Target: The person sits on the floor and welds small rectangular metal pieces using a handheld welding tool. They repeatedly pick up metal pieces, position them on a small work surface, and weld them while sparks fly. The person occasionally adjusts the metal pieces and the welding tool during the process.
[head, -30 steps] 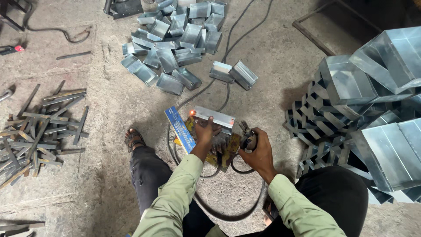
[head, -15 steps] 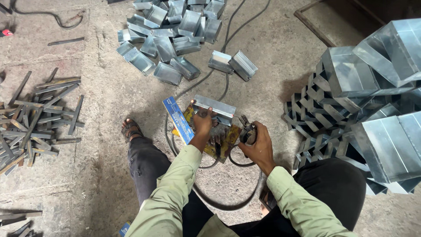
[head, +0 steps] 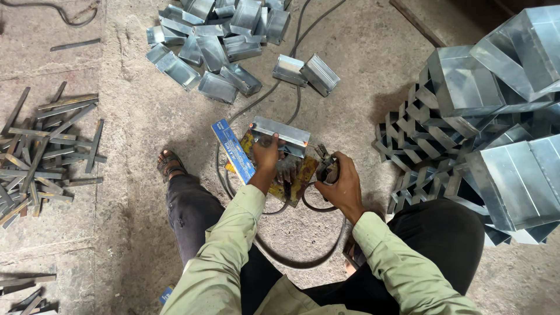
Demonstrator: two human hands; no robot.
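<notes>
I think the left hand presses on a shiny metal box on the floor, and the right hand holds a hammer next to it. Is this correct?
Not quite. The head view shows the left hand pressing on the shiny metal box, but the right hand holds a cabled clamp-like tool, not a hammer, next to it.

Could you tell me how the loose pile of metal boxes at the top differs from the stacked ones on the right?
The loose pile of boxes holds small pieces scattered flat across the floor; the stacked boxes look much larger and are piled high, nested against one another. The loose pile lies beyond the hands, while the stack stands beside the right hand. Both are shiny grey sheet metal, folded into open box shapes.
</notes>
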